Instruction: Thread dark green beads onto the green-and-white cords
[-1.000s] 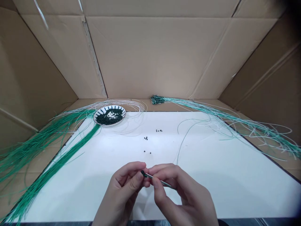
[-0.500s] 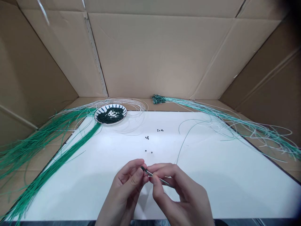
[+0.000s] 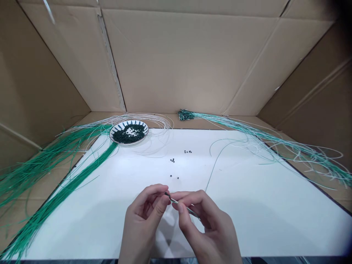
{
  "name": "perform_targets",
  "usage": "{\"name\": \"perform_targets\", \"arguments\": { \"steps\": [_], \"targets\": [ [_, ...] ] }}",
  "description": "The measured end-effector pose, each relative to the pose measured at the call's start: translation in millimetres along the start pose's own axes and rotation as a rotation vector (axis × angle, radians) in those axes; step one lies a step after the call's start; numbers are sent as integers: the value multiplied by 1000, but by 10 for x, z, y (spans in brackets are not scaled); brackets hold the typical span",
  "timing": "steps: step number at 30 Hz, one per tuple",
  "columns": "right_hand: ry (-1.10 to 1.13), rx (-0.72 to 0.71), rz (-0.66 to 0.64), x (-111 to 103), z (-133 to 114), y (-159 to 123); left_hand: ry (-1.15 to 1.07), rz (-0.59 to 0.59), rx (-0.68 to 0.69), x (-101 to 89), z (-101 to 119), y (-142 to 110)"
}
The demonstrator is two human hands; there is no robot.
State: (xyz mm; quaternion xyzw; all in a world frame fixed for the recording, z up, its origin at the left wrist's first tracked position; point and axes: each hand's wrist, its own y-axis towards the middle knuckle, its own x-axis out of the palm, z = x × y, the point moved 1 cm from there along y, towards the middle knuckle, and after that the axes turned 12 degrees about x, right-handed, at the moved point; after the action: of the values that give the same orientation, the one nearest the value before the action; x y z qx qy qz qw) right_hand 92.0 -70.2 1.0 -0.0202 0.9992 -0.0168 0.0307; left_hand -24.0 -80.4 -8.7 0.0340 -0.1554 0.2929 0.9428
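Beaded strand (image 3: 175,201) held above white board (image 3: 261,227): left hand (image 3: 144,218) pinches the dark end, right hand (image 3: 210,222) pinches the pale length just beside. Versus half a second ago, less dark end shows; judged a grip adjustment, same step. Beyond: loose beads (image 3: 172,160) unmoved, then plate (image 3: 118,127) at far left.

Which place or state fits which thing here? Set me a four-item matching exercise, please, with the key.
Things:
1. Striped plate
2. Left hand
3. Right hand
4. Loose dark pieces

Places or states:
A. Pinching a pale strand
B. Beyond the hands, on the white surface
C. At the back left, heaped with dark bits
D. Pinching a small dark item

Pairs: 1-C, 2-D, 3-A, 4-B
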Motion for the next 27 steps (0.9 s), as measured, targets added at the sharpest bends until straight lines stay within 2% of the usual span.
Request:
{"name": "perform_targets", "arguments": {
  "steps": [6,13,20,27],
  "targets": [
    [19,13,43,35,-3,-36,72,-29,58,-22,19,12],
    [46,-54,62,60,-40,-75,78,-26,120,-18,43,-11],
    [55,-125,69,68,23,-110,92,-55,156,-7,84,-25],
    [-9,-214,86,63,63,-120,118,-56,200,-11,107,-37]
  ]
}}
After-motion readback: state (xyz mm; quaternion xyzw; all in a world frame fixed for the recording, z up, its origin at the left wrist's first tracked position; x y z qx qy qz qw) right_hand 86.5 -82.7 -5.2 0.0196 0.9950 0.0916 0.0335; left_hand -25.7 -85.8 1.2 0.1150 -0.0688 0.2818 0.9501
